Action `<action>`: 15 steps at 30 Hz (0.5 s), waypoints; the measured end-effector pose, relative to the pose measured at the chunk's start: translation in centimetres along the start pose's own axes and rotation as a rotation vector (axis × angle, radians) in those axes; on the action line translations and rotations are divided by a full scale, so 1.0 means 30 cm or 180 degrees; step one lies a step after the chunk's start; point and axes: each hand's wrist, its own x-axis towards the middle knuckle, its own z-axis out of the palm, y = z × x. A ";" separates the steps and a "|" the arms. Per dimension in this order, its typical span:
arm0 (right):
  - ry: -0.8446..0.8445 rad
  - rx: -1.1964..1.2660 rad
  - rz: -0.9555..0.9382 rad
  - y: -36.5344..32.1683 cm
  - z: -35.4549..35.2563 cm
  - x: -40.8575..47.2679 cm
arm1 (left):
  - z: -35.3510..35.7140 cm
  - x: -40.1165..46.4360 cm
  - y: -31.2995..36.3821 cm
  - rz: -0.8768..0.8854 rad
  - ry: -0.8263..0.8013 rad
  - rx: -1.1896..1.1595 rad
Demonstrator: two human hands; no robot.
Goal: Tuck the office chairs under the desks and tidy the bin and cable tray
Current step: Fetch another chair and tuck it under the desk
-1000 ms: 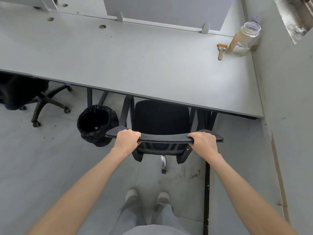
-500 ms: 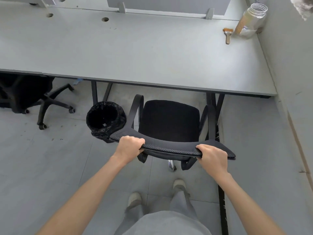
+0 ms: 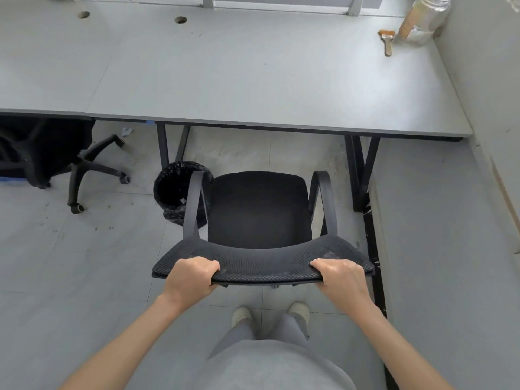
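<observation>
A black office chair [image 3: 257, 209] with curved armrests stands on the floor in front of the grey desk [image 3: 253, 80], its whole seat out from under the desk edge. My left hand [image 3: 191, 275] grips the top of the mesh backrest at its left end. My right hand [image 3: 342, 278] grips the same backrest top at its right end. A round bin [image 3: 171, 187] lined with a black bag stands on the floor just left of the chair, touching or nearly touching the left armrest. A second black chair [image 3: 50, 153] sits partly under the neighbouring desk at the left.
Black desk legs [image 3: 363, 170] stand right of the chair, with a black strip [image 3: 374, 249] along the floor beside a grey wall. On the desk's far right lie a paintbrush [image 3: 387, 40] and a glass jar [image 3: 422, 21]. My feet [image 3: 270, 313] are behind the chair.
The chair has come back out from under the desk toward me, its seat fully exposed. Both hands kept their grip on the backrest. I stepped back.
</observation>
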 end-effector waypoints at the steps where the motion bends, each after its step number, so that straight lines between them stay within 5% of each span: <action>1: -0.0021 0.0050 -0.0025 -0.017 0.009 -0.012 | 0.005 -0.022 -0.013 -0.0011 0.0036 -0.0022; 8: -0.0061 0.0160 0.0000 -0.054 0.035 -0.025 | -0.001 0.008 -0.095 0.0121 0.0073 0.0060; 15: 0.0061 -0.0026 0.0246 0.142 -0.019 0.153 | -0.025 0.318 -0.043 0.0173 0.0048 0.0326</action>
